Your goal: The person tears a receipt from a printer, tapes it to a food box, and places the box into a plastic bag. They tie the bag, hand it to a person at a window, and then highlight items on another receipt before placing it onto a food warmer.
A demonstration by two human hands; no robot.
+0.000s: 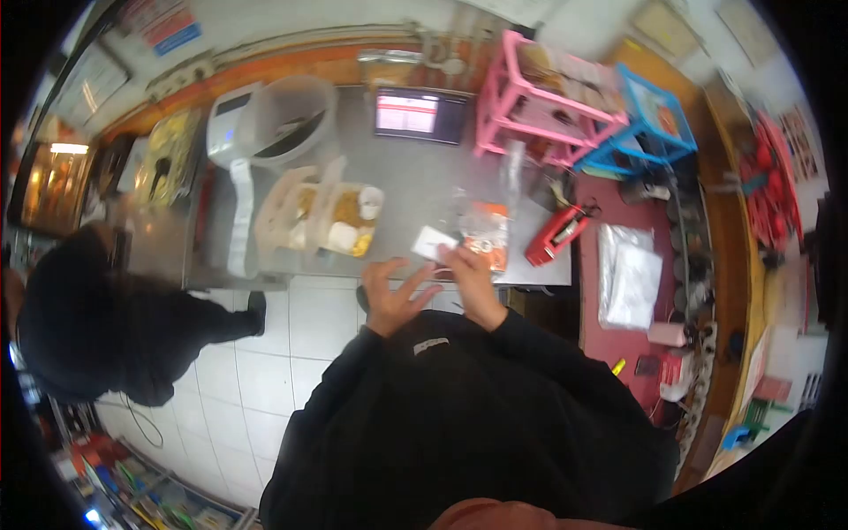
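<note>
A small white paper slip [433, 243] is pinched between the fingertips of my right hand [473, 284] at the front edge of the metal counter [417, 181]. Beside it, my left hand [393, 299] has its fingers spread and holds nothing. Just beyond my right hand lies an orange-and-white printed packet [488, 238] in clear plastic. Left of my hands are two open takeaway boxes [349, 217] with food, and a small white tub in one of them.
A lit tablet [421, 115] stands at the back, near a pink rack [539, 110] and a blue rack [640, 132]. A label printer [233, 124] trails a paper strip. Right lie a red tape dispenser [561, 234] and plastic bags [629, 278]. Another person [97, 318] is at left.
</note>
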